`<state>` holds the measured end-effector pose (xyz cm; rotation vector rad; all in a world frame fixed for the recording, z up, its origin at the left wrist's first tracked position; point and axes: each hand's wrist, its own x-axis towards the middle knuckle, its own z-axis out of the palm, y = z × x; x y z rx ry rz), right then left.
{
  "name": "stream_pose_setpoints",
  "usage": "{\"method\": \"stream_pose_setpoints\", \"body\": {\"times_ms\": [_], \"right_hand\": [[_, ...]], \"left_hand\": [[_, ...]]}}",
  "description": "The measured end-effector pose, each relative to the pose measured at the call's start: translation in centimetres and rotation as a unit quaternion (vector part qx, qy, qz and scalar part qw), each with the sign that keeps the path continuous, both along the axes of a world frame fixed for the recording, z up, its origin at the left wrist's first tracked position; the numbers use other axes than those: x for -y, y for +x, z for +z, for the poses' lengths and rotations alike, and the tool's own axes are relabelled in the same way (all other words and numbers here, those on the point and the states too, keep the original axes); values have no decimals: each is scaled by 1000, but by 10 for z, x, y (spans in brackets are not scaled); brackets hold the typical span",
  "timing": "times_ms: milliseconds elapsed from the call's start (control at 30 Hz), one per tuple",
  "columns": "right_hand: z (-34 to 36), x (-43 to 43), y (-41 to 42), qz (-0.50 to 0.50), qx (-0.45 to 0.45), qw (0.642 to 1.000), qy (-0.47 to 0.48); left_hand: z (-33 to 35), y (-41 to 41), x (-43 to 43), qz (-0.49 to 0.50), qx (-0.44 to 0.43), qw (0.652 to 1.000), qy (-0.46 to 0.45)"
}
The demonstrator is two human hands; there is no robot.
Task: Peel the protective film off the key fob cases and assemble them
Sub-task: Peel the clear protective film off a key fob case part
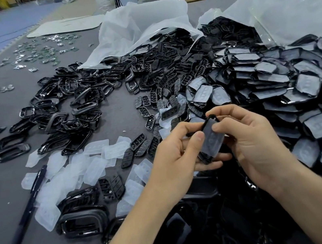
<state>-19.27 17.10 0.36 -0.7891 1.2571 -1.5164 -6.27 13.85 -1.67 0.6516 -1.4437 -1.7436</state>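
Black case (211, 134) light, stiff; film thin, clingy, lift at corner. Left hand (175, 160), right hand (250, 138) fingers pinching case.

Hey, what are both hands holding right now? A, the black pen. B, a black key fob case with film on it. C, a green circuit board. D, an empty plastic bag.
B: the left hand and right hand both pinch a black key fob case with milky film over its face, while the pen lies off to the left, untouched.
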Motion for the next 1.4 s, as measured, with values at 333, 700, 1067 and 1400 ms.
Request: {"method": "stream_pose_setpoints", "body": {"times_ms": [333, 700, 1067, 1400], "right_hand": [[-3, 0, 3, -7, 24, 1000, -10], [-9, 1, 4, -16, 21, 999, -22], [-7, 3, 3, -9, 60, 998, -6], [-4, 2, 0, 12, 37, 999, -15]], "left_hand": [[0, -3, -2, 14, -3, 1000, -1], [2, -4, -5, 67, 11, 997, -32], [2, -6, -4, 63, 1, 998, 9], [6, -4, -4, 64, 6, 998, 2]]}}
